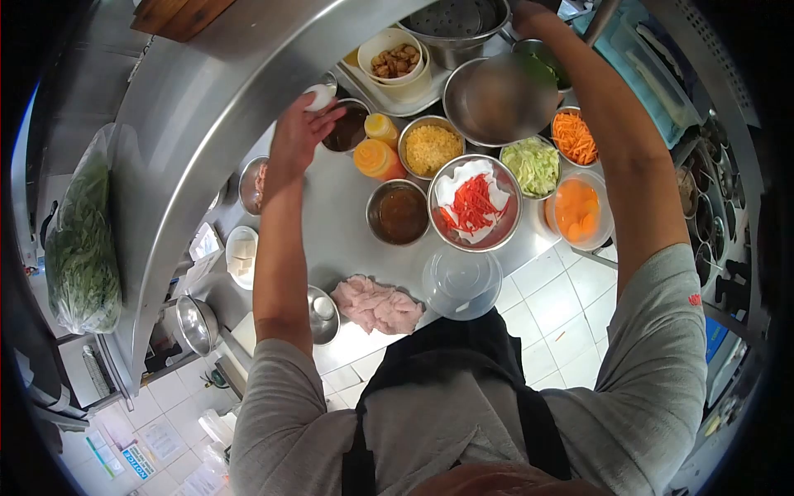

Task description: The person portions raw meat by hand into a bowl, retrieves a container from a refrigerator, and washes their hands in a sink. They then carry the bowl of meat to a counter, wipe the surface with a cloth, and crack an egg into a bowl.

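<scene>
My left hand [308, 124] is at the upper left of the steel table, its fingers spread beside a small white round container [318, 97]; whether it grips this is unclear. Below it is a bowl of dark sauce [346, 126]. At the top, my right hand [528, 16] reaches to the rim of a steel colander [463, 21], its fingers mostly hidden. Near that arm are a bowl of greens [542, 66] and a large steel bowl [463, 116] with blurred contents. Shredded red strips [474, 205] lie on white paper in a steel bowl.
Orange squeeze bottles [377, 159], yellow bits [432, 149], shredded lettuce [531, 165], carrot strips [574, 136] and egg yolks [576, 211] stand mid-table. A pink cloth [379, 304] and clear container [463, 283] lie at the near edge. Bagged greens [83, 248] hang left.
</scene>
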Available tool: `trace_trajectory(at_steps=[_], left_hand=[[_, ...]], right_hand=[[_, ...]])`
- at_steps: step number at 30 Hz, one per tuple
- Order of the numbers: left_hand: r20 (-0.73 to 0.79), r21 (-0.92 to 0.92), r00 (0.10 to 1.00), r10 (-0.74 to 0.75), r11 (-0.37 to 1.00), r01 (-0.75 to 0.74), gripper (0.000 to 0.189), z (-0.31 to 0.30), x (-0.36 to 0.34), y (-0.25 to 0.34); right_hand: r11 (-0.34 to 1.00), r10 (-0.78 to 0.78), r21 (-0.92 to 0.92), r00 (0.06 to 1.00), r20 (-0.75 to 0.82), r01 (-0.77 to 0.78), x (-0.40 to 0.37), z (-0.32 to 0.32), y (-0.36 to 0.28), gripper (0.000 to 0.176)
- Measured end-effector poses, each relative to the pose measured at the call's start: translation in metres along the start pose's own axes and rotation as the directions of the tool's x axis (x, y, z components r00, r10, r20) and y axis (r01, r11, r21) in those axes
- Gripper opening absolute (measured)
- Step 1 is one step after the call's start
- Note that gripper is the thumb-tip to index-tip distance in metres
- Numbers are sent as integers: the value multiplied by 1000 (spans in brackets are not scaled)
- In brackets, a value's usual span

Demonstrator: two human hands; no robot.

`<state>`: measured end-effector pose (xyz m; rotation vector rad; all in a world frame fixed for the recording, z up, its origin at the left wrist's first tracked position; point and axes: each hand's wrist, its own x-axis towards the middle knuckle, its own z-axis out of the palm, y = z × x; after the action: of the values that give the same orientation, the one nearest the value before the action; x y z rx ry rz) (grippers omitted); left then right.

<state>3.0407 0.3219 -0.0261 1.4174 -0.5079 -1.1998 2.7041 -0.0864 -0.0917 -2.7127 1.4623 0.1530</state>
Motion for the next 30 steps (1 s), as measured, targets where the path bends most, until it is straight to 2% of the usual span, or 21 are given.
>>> trace_trajectory(at_steps=[1, 2, 4, 5, 6, 7, 8, 9, 10, 11, 14, 16, 17, 19, 20, 21, 22, 23, 25, 28, 30], left_hand=[[1, 0, 1000, -5, 1000, 5, 54, -11, -14, 1], [3, 41, 998, 64, 997, -64, 52, -24, -30, 2], [-7, 78, 990, 139, 987, -138, 51, -35, -79, 1], [29, 108, 981, 193, 975, -195, 44, -33, -112, 0], [64, 137, 967, 248, 957, -255, 38, -29, -143, -1], [127, 164, 955, 267, 944, -285, 38, -20, -173, -6], [184, 189, 942, 280, 931, -313, 40, -8, -201, -13], [231, 169, 955, 187, 959, -228, 42, 2, -228, -18], [264, 178, 952, 154, 962, -206, 41, 15, -250, -28], [286, 218, 949, 133, 955, -199, 40, 17, -264, -45], [256, 258, 960, 111, 950, -178, 44, 33, -312, -73], [118, 447, 992, 32, 891, -82, 43, 38, -347, -84], [91, 439, 995, 42, 895, -78, 43, 32, -367, -95], [-182, 179, 965, 190, 971, -158, 46, -2, -405, -137], [-407, 162, 900, 156, 982, -97, 51, -29, -419, -166], [-609, 126, 787, 103, 991, -33, 57, -55, -435, -195], [-723, 63, 691, 9, 997, 53, 67, -75, -444, -211], [-814, -15, 573, -88, 991, 131, 76, -91, -446, -225], [-788, -130, 588, -184, 982, 133, 87, -114, -441, -243], [-714, -193, 653, -251, 968, 161, 96, -137, -407, -249], [-639, -358, 681, -358, 922, 149, 75, -150, -382, -256]], right_hand=[[999, -16, -40, 994, -105, 12, 1, 4, 7, 27], [899, 320, 313, 948, 8, -306, -102, -85, -52, 38], [937, 325, 186, 933, -158, -295, -153, -119, -66, 38], [996, 9, 86, 902, -432, 31, -149, -77, -27, 31], [932, 67, 333, 835, -547, 143, -223, -104, -67, 27], [712, 149, 684, 919, -364, 156, -274, -116, -95, 26], [542, 28, 777, 917, -397, 320, -311, -103, -119, 24], [254, -45, 938, 972, -232, 235, -355, -103, -160, 24], [-17, -313, 995, 945, -95, 94, -386, -84, -187, 33], [161, -456, 915, 850, -264, 370, -408, -69, -224, 44], [-14, -652, 989, 751, 102, -147, -469, -53, -289, 54], [-4, -664, 985, 738, 125, -170, -485, -32, -299, 54], [-4, -651, 982, 746, 142, -190, -492, -28, -302, 54], [37, -664, 982, 730, 163, -185, -504, -32, -296, 46], [45, -649, 970, 732, 210, -238, -512, -32, -291, 40], [56, -630, 953, 730, 264, -297, -522, -31, -287, 34], [-12, -623, 946, 742, 247, -325, -532, -22, -284, 28], [11, -635, 940, 724, 269, -340, -542, -21, -283, 28], [-161, -618, 778, 677, 401, -608, -556, -24, -287, 28], [-167, -658, 768, 650, 379, -618, -576, -26, -302, 32], [-168, -660, 775, 654, 370, -609, -589, -22, -319, 32]])
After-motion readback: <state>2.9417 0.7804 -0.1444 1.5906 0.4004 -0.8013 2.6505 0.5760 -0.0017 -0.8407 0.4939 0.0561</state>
